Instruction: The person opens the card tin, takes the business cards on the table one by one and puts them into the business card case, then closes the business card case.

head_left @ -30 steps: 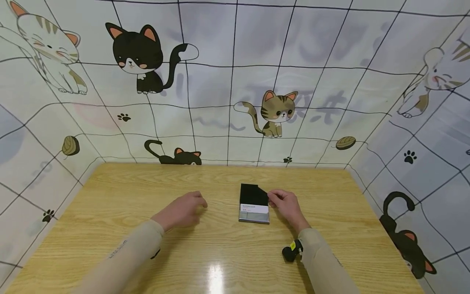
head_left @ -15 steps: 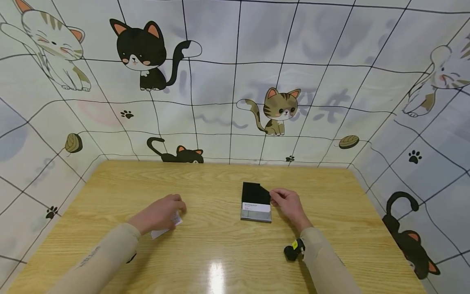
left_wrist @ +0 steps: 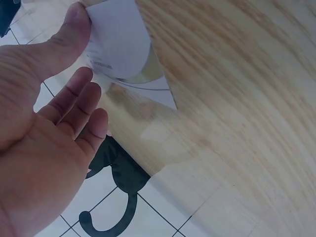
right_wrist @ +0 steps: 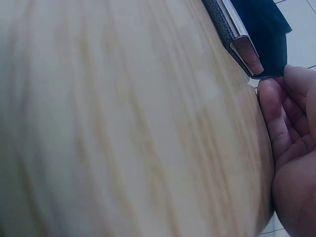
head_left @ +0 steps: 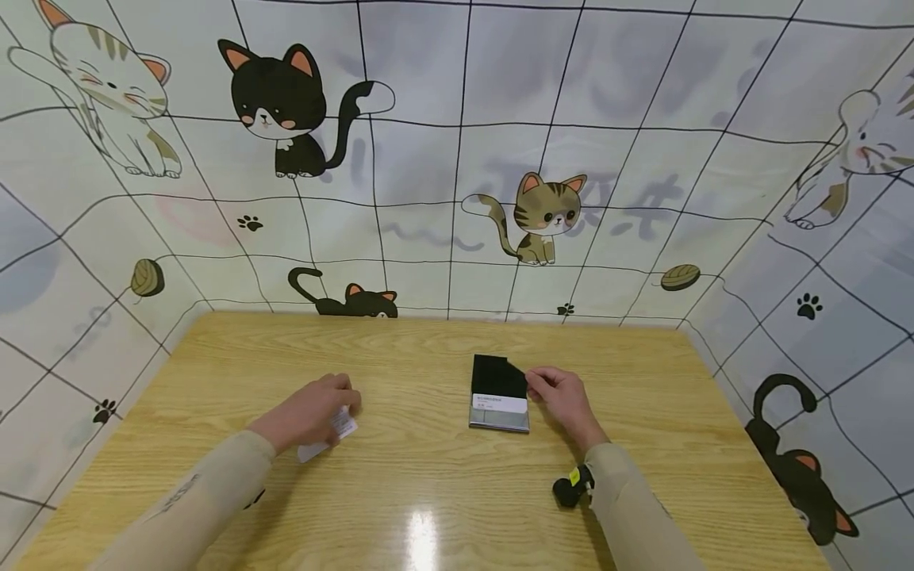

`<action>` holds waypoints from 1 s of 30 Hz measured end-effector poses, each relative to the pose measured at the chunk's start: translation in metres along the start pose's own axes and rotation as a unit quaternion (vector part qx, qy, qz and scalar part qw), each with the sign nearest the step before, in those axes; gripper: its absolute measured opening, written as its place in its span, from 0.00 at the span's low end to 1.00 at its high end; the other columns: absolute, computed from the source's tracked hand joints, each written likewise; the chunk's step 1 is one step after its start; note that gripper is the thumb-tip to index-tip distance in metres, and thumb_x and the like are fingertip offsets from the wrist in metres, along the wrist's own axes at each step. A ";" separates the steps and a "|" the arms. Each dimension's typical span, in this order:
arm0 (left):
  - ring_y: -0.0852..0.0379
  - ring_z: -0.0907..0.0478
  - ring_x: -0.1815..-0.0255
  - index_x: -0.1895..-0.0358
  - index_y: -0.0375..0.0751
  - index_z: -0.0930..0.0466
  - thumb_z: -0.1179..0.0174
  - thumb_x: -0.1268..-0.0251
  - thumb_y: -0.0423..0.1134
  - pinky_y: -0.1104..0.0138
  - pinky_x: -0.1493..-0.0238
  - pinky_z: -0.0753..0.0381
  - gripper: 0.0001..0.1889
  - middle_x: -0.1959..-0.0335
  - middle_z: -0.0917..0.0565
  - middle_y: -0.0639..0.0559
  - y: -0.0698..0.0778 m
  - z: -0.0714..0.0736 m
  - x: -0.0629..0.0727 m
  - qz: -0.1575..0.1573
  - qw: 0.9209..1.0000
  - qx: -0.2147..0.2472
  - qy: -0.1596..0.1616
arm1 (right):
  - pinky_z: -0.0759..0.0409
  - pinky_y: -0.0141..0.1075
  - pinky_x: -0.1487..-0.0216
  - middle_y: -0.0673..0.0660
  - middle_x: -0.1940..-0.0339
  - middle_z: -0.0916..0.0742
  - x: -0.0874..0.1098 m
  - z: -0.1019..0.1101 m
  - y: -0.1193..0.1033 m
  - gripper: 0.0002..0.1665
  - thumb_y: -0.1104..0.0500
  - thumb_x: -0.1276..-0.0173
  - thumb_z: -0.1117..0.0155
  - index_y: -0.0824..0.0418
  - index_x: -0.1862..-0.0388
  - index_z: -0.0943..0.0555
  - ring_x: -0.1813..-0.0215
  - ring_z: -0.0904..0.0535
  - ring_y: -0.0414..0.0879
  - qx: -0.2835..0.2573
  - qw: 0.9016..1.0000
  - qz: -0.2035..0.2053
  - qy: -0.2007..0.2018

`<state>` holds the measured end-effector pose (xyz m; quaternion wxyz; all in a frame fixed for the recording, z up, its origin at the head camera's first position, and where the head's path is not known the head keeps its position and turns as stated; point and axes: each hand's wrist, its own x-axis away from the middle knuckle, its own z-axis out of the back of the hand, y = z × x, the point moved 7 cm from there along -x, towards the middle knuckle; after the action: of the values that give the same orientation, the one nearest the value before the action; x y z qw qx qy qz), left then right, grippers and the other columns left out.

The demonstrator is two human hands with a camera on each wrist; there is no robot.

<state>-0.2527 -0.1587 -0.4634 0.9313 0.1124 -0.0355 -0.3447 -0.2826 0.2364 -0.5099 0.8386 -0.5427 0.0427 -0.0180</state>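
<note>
A business card case [head_left: 498, 420] lies open on the table, its black flap [head_left: 493, 373] folded back. White cards [head_left: 496, 403] show in its silver pocket. My right hand [head_left: 562, 403] pinches the flap's right edge between thumb and forefinger; in the right wrist view, the flap [right_wrist: 266, 34] meets those fingertips. Left of the case, my left hand [head_left: 312, 414] holds a white business card [head_left: 344, 423] just over the table. In the left wrist view, the thumb lies on one face of that card [left_wrist: 123, 39], tilted, with small print partly visible; the finger behind it is hidden.
Under both hands is a wooden table [head_left: 421, 349] with a light glare near its front. White sheets [head_left: 414, 230] printed with cats and grid lines enclose its back and sides. A black wrist camera [head_left: 571, 488] sits at the right cuff.
My left hand has moved left, away from the case, and the white card under it has come into sight. The right hand stays at the flap. The head view has shifted slightly.
</note>
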 end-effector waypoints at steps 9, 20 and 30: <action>0.57 0.31 0.61 0.65 0.52 0.23 0.17 0.59 0.31 0.62 0.59 0.24 0.23 0.62 0.27 0.56 -0.001 0.001 -0.002 0.002 1.000 -0.010 0.001 | 0.19 0.30 0.61 0.58 0.69 0.12 -0.001 0.000 0.000 0.11 0.61 0.22 0.37 0.68 0.57 0.13 0.67 0.18 0.43 0.001 1.000 -0.004 0.000; 0.56 0.33 0.62 0.66 0.53 0.27 0.15 0.59 0.36 0.54 0.60 0.34 0.26 0.64 0.26 0.59 0.003 0.006 -0.003 -0.003 0.999 -0.053 0.003 | 0.19 0.29 0.63 0.58 0.69 0.11 0.000 0.001 -0.001 0.11 0.62 0.23 0.36 0.70 0.57 0.13 0.69 0.18 0.40 -0.003 1.000 0.004 0.001; 0.56 0.33 0.63 0.67 0.55 0.18 0.15 0.60 0.47 0.57 0.59 0.32 0.20 0.67 0.27 0.59 -0.001 0.008 -0.003 0.014 0.996 -0.088 0.024 | 0.18 0.30 0.62 0.59 0.68 0.11 0.000 0.000 0.001 0.11 0.61 0.22 0.37 0.68 0.56 0.12 0.67 0.17 0.44 -0.004 1.000 -0.002 0.002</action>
<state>-0.2566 -0.1589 -0.4563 0.9427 0.0381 0.0157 -0.3310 -0.2827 0.2364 -0.5104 0.8361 -0.5465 0.0434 -0.0204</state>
